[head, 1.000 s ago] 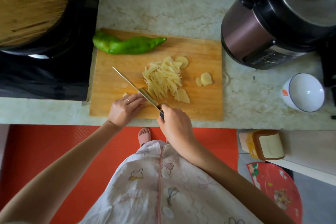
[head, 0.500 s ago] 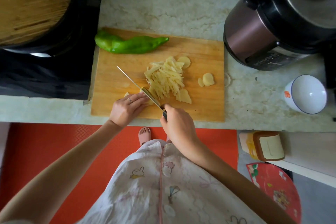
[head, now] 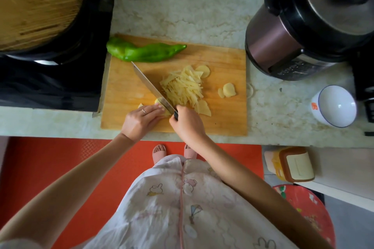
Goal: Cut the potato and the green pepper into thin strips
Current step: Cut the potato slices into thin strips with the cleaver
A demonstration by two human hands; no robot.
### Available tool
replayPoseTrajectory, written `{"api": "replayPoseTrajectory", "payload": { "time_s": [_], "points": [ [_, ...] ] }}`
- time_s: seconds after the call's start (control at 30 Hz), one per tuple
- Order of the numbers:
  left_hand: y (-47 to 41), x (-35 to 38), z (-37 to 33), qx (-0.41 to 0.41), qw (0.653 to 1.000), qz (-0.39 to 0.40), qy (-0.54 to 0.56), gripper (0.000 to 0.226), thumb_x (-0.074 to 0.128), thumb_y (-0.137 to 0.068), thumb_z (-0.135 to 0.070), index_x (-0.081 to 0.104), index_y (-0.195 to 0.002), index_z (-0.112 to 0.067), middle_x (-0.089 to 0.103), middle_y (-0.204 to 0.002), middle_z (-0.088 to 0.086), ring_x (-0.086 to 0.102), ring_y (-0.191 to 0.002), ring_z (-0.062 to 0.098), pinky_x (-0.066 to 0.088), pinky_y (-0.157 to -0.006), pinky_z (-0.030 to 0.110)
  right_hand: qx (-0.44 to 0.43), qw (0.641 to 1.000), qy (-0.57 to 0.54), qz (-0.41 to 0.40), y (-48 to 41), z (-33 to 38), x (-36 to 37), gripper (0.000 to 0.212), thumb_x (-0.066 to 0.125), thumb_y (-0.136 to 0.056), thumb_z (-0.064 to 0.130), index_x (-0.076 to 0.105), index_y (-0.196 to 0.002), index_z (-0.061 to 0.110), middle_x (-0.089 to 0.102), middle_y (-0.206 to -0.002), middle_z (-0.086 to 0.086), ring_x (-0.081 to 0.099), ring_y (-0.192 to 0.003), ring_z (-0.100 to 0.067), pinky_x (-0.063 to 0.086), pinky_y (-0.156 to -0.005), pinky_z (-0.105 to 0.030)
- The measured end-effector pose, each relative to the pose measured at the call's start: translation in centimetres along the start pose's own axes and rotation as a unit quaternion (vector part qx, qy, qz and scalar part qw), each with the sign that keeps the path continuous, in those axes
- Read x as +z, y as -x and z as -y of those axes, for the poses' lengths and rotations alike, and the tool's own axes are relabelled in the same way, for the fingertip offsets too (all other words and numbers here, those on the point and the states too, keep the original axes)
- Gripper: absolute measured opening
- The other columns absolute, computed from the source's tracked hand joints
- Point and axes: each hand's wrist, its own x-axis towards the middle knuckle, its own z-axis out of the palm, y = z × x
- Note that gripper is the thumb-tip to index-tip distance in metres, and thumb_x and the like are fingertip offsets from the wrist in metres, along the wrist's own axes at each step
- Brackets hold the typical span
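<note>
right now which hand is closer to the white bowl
Right. The right hand, gripping the knife, is left of the white bowl; the left hand sits farther left, holding the potato piece.

A pressure cooker [head: 293, 32] stands at the far right of a marble counter [head: 192, 10], with a white bowl [head: 334, 105] nearer its edge. At far left, a wooden lid [head: 34, 6] covers a pan on a black stove [head: 50, 87]. A red mat [head: 50, 163] covers the floor.

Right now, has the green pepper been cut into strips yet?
No, the green pepper lies whole at the far left edge of the cutting board, while only potato strips are piled beside the knife.
</note>
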Motion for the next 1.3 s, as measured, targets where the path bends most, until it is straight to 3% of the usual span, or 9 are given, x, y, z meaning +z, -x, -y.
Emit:
{"api": "replayPoseTrajectory", "payload": {
  "time_s": [0.2,0.47,0.6,0.93,1.13,1.3],
  "points": [
    [-0.1,0.0,0.0,0.006,1.0,-0.004,-0.007,0.017,0.066,-0.088,-0.019,0.075,-0.096,-0.007,0.072,-0.1,0.007,0.064,-0.091,0.018,0.051,-0.075,0.027,-0.021,0.998,-0.006,-0.055,1.5,-0.6,-0.9,0.02,0.05,-0.089,0.016,0.046,-0.07,0.012,0.051,-0.061,-0.001,0.054,-0.06,-0.023,0.037,-0.049,-0.029],
    [0.1,0.3,0.2,-0.002,1.0,-0.006,0.004,0.02,0.063,-0.091,-0.022,0.075,-0.096,-0.006,0.072,-0.101,0.006,0.064,-0.081,0.022,0.051,-0.071,0.028,-0.012,0.999,0.024,-0.029,2.3,-0.9,-0.6,0.031,0.049,-0.091,0.016,0.034,-0.063,0.016,0.041,-0.055,0.002,0.044,-0.053,-0.02,0.024,-0.042,-0.027],
    [0.1,0.3,0.1,-0.004,1.0,-0.009,0.009,0.019,0.063,-0.091,-0.023,0.075,-0.096,-0.008,0.072,-0.101,0.004,0.063,-0.082,0.019,0.052,-0.069,0.027,-0.005,0.999,0.024,-0.032,2.4,-1.1,-0.8,0.034,0.049,-0.09,0.016,0.032,-0.061,0.018,0.042,-0.055,0.002,0.039,-0.048,-0.012,0.025,-0.041,-0.026],
    [-0.1,0.1,0.0,-0.007,1.0,-0.005,0.013,0.027,0.057,-0.096,-0.025,0.075,-0.093,-0.006,0.072,-0.1,0.006,0.057,-0.084,0.015,0.048,-0.071,0.025,-0.026,0.997,0.054,-0.037,2.4,-0.4,-0.9,0.036,0.048,-0.092,0.016,0.029,-0.062,0.02,0.037,-0.055,0.004,0.04,-0.051,-0.016,0.021,-0.041,-0.024],
    [0.0,0.1,0.1,-0.007,1.0,-0.003,0.018,0.02,0.063,-0.092,-0.022,0.075,-0.094,-0.007,0.073,-0.101,0.004,0.059,-0.084,0.015,0.05,-0.07,0.026,-0.027,0.997,0.058,-0.032,2.2,-0.3,-0.6,0.022,0.048,-0.093,0.016,0.039,-0.073,0.013,0.036,-0.055,0.004,0.039,-0.052,-0.017,0.022,-0.041,-0.024],
    [0.1,0.0,0.1,-0.002,1.0,-0.009,0.011,0.017,0.064,-0.09,-0.021,0.076,-0.094,-0.009,0.073,-0.1,0.003,0.066,-0.078,0.019,0.052,-0.065,0.027,0.007,1.0,0.004,-0.009,1.3,-1.4,-0.1,0.034,0.049,-0.09,0.014,0.03,-0.061,0.017,0.037,-0.055,0.002,0.035,-0.048,-0.012,0.025,-0.044,-0.028]
  ]
}}
